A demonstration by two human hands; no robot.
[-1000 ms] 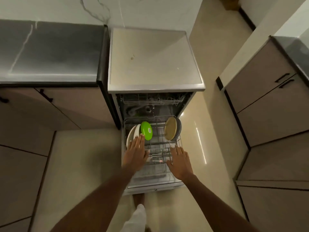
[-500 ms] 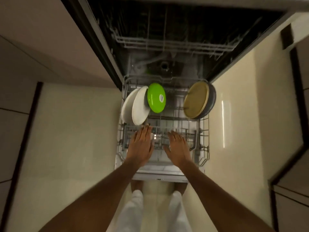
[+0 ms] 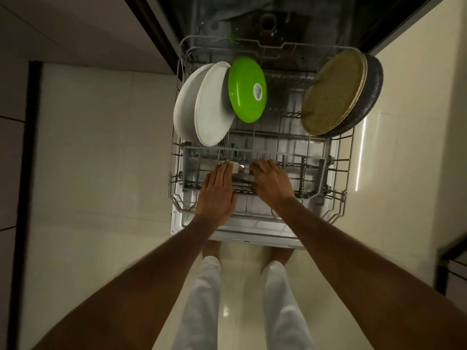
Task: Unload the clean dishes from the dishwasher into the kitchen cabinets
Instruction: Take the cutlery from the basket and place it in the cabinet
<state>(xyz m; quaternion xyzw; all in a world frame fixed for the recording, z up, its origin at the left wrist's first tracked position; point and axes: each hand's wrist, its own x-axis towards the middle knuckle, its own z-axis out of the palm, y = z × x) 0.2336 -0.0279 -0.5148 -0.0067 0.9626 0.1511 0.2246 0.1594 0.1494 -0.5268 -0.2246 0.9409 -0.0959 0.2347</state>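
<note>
- The left hand (image 3: 217, 192) is down in the cutlery basket (image 3: 313, 170) of the pulled-out lower rack (image 3: 341, 147). Its fingers are fairly straight, with the tips by something small and pale; I cannot tell if it holds it.
- The right hand (image 3: 271, 184) is just beside the left one, fingers bent down into the basket. Whether it grips anything is hidden.
- Past the left hand's fingertips stand two white plates (image 3: 209, 107) and a green plate (image 3: 247, 89), all on edge.
- Past the right hand, further off, lean a tan plate (image 3: 331, 94) and a dark pan (image 3: 370, 92).
- The plates are probably hard, smooth and easy to break. I think it is best to hold one by its top rim, thumb on one side and fingers on the other, then lift straight up.
</note>
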